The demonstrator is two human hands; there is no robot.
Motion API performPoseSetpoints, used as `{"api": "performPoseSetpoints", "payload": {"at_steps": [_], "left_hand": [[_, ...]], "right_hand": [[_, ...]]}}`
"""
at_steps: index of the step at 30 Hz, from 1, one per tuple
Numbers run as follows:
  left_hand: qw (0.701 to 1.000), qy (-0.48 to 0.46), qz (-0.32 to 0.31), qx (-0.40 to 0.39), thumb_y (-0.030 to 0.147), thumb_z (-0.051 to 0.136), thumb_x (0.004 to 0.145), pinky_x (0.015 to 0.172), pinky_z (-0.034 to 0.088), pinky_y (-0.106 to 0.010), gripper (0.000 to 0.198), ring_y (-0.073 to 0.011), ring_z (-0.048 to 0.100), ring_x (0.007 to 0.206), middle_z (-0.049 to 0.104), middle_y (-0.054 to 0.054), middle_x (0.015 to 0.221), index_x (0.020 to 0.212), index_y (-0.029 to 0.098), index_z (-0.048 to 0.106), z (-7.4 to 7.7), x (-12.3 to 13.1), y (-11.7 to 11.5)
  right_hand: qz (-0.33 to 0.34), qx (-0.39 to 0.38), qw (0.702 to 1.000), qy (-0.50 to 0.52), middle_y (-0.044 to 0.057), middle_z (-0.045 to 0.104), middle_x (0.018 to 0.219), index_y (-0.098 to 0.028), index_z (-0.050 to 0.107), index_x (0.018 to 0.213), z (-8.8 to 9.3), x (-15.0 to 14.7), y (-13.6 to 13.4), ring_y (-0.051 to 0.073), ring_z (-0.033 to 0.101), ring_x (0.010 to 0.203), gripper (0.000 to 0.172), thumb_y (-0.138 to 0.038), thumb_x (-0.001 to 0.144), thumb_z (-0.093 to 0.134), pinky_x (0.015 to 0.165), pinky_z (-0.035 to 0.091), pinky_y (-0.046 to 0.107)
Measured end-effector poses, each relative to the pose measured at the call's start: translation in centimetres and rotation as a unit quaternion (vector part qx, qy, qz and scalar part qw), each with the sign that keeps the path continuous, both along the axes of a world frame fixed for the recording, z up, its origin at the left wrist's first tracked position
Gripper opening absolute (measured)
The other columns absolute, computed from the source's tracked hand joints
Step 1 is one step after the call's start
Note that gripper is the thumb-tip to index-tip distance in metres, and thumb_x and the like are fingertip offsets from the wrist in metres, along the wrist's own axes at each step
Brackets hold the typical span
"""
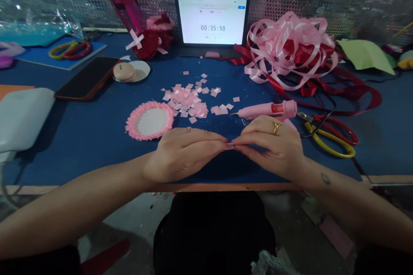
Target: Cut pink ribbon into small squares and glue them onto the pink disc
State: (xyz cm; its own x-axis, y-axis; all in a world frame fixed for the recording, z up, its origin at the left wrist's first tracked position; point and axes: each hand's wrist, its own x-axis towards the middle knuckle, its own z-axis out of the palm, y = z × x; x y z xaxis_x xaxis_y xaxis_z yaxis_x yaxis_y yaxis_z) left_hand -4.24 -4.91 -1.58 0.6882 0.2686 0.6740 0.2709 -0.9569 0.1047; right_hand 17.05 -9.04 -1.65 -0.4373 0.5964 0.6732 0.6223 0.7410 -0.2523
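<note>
Near the table's front edge, my left hand (189, 152) and my right hand (274, 146) meet fingertip to fingertip. Between them they pinch a small pink ribbon piece (229, 146), mostly covered by the fingers. Just beyond my left hand lies a white disc (153, 121) with a ruffled pink border (131, 125). A loose heap of cut pink ribbon squares (189, 99) is spread past the hands. Behind my right hand rests a pink glue gun (266, 109), its metal tip pointing left and part of its body hidden.
Scissors (335, 137) with red and yellow handles lie at right, below tangled pink ribbon (290, 47) and red ribbon (364, 94). A tablet (213, 19) showing a timer stands at the back. A phone (87, 78), a white device (26, 118) and more scissors (69, 49) sit at left.
</note>
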Motion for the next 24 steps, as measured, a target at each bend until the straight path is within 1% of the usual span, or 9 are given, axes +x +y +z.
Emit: {"api": "performPoseSetpoints", "payload": {"at_steps": [5, 9, 13, 18, 24], "left_hand": [[1.000, 0.000, 0.007, 0.007, 0.018, 0.061, 0.083, 0.065, 0.057, -0.016, 0.007, -0.0084, 0.070, 0.073, 0.075, 0.003, 0.086, 0.085, 0.023, 0.066, 0.07, 0.19, 0.01], [1.000, -0.005, 0.003, 0.010, 0.016, 0.061, 0.083, 0.066, 0.057, -0.017, 0.007, -0.0080, 0.070, 0.071, 0.075, 0.002, 0.084, 0.082, 0.022, 0.066, 0.11, 0.32, 0.06], [1.000, -0.008, 0.011, 0.010, 0.016, 0.063, 0.082, 0.063, 0.056, -0.017, 0.006, -0.0076, 0.070, 0.070, 0.075, 0.004, 0.082, 0.081, 0.022, 0.066, 0.02, 0.34, -0.06], [1.000, -0.008, 0.010, 0.001, 0.015, 0.066, 0.079, 0.064, 0.055, -0.016, 0.005, -0.0074, 0.070, 0.072, 0.075, 0.003, 0.084, 0.081, 0.020, 0.066, -0.12, 0.33, -0.19], [1.000, 0.002, 0.005, -0.022, 0.016, 0.064, 0.081, 0.063, 0.055, -0.016, 0.004, -0.0081, 0.070, 0.073, 0.075, 0.003, 0.085, 0.082, 0.020, 0.066, -0.15, 0.28, -0.26]], "right_hand": [[0.003, 0.019, 1.000, 0.002, 0.001, 0.066, 0.072, -0.018, 0.066, 0.078, -0.10, -0.14, -0.04, 0.012, 0.059, 0.068, 0.007, -0.014, 0.082, 0.061, 0.067, 0.051, 0.027], [-0.001, 0.023, 1.000, -0.002, 0.001, 0.065, 0.072, -0.018, 0.065, 0.077, -0.18, -0.23, -0.09, 0.012, 0.059, 0.067, 0.008, -0.013, 0.081, 0.061, 0.067, 0.051, 0.028], [0.008, 0.022, 1.000, -0.004, 0.002, 0.065, 0.072, -0.018, 0.065, 0.078, -0.32, -0.26, -0.07, 0.013, 0.059, 0.068, 0.009, -0.013, 0.082, 0.059, 0.065, 0.051, 0.029], [0.012, 0.022, 1.000, -0.003, 0.003, 0.064, 0.072, -0.017, 0.064, 0.077, -0.53, -0.31, -0.13, 0.013, 0.058, 0.068, 0.010, -0.011, 0.081, 0.058, 0.065, 0.051, 0.029], [0.007, 0.006, 1.000, -0.002, 0.003, 0.064, 0.072, -0.018, 0.063, 0.076, -0.60, -0.36, -0.28, 0.014, 0.058, 0.069, 0.011, -0.012, 0.081, 0.056, 0.067, 0.050, 0.030]]}}
